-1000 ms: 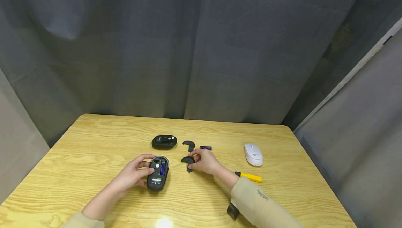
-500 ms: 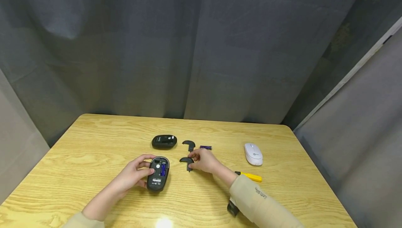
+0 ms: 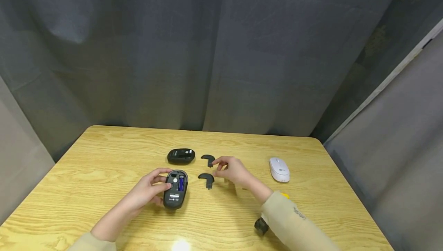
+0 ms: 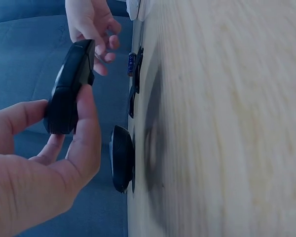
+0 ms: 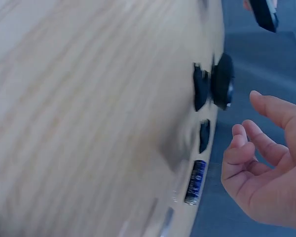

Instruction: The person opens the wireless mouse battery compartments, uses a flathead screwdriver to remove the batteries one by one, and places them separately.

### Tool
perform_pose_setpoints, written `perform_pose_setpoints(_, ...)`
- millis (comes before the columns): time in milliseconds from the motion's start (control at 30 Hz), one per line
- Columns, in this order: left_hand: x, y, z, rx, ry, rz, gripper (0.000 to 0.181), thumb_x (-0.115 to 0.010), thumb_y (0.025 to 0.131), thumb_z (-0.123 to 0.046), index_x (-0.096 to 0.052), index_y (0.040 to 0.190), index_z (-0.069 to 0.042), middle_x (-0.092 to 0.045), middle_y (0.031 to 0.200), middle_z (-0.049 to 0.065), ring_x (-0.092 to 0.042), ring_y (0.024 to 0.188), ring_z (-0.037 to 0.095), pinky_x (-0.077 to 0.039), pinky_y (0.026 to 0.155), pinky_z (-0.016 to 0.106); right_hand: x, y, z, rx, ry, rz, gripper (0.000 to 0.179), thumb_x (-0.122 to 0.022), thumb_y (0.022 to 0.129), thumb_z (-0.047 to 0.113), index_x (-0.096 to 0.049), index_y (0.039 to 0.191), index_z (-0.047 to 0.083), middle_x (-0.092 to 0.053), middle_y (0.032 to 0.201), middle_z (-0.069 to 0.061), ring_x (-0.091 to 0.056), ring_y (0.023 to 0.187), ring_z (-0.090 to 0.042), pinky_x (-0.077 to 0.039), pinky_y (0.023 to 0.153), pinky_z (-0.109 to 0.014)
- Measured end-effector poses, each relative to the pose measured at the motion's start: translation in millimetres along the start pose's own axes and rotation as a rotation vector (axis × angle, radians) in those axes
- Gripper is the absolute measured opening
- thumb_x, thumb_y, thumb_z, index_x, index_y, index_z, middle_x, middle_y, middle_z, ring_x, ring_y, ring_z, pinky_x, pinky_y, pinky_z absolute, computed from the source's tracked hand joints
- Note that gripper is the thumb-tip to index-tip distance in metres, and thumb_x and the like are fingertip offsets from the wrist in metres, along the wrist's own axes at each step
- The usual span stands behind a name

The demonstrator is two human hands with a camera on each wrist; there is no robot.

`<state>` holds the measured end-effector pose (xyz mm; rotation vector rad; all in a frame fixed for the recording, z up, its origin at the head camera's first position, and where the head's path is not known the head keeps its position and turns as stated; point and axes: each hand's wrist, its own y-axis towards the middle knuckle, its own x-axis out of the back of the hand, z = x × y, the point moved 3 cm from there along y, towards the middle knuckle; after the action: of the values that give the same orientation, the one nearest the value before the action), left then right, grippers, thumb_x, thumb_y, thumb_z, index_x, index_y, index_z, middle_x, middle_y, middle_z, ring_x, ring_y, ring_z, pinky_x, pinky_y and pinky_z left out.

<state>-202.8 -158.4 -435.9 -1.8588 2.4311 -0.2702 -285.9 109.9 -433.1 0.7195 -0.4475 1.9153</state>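
My left hand (image 3: 147,190) holds a black computer mouse (image 3: 172,199) by its sides, underside up and raised off the table. Its compartment is uncovered, with a blue battery (image 3: 181,183) inside. My right hand (image 3: 234,171) hovers with nothing in it, thumb and fingers apart. Just left of its fingertips in the head view lie two black battery covers, a nearer one (image 3: 206,177) and a farther one (image 3: 208,159). A loose blue battery (image 5: 195,182) rests on the table in the right wrist view; the right hand hides it from the head camera.
A second black mouse (image 3: 181,156) lies underside up toward the back. To the right stands a white mouse (image 3: 279,169). The right sleeve covers most of a yellow-handled tool (image 3: 285,195). Dark grey curtains (image 3: 214,51) hang behind the wooden table (image 3: 121,155).
My right hand has let go of the nearer battery cover, which now lies on the table, and has lifted up and to the right. The mouse in my left hand has shifted slightly right.
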Motion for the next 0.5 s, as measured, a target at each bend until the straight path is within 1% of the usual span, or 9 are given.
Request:
perform_pose_setpoints(133,-2.0,-0.3,-2.9,0.000,-0.008,0.007,0.056,-0.063,0.087,-0.011,-0.039,0.137,-0.003,-0.050,0.119,0.025,-0.064,0.086,0.026,-0.056,0.070,0.045,7.7,-3.5,6.1,0.001,-0.006,-0.008,0.033,-0.071,0.084,0.017,-0.064,0.114,0.006,-0.061,0.086,-0.001,-0.052,0.067,-0.015,-0.042,0.054,-0.023)
perform_pose_setpoints(233,-3.9,-1.0,-6.1,-0.005,-0.010,0.017,0.057,-0.063,0.088,-0.012,-0.038,0.137,-0.003,-0.049,0.120,0.025,-0.064,0.088,0.026,-0.057,0.070,0.045,12.5,-7.3,11.6,0.023,-0.003,-0.018,0.032,-0.072,0.083,0.017,-0.065,0.113,0.007,-0.062,0.085,-0.001,-0.053,0.068,-0.018,-0.042,0.055,-0.023)
perform_pose_setpoints(333,-6.2,-2.0,-9.6,-0.014,-0.012,0.026,0.057,-0.063,0.087,-0.013,-0.038,0.137,-0.002,-0.049,0.120,0.026,-0.063,0.089,0.026,-0.057,0.069,0.044,16.8,-11.6,17.8,0.045,-0.008,-0.033,0.030,-0.073,0.083,0.018,-0.066,0.111,0.009,-0.063,0.084,-0.001,-0.053,0.068,-0.016,-0.043,0.057,-0.023)
perform_pose_setpoints(500,-11.6,-2.8,-15.0,-0.021,-0.025,0.042,0.058,-0.064,0.087,-0.013,-0.037,0.137,-0.003,-0.048,0.121,0.026,-0.063,0.089,0.027,-0.057,0.069,0.044,24.9,-20.9,29.4,0.055,0.026,-0.053,0.030,-0.072,0.083,0.018,-0.066,0.111,0.011,-0.064,0.084,0.000,-0.056,0.068,-0.013,-0.044,0.057,-0.023)
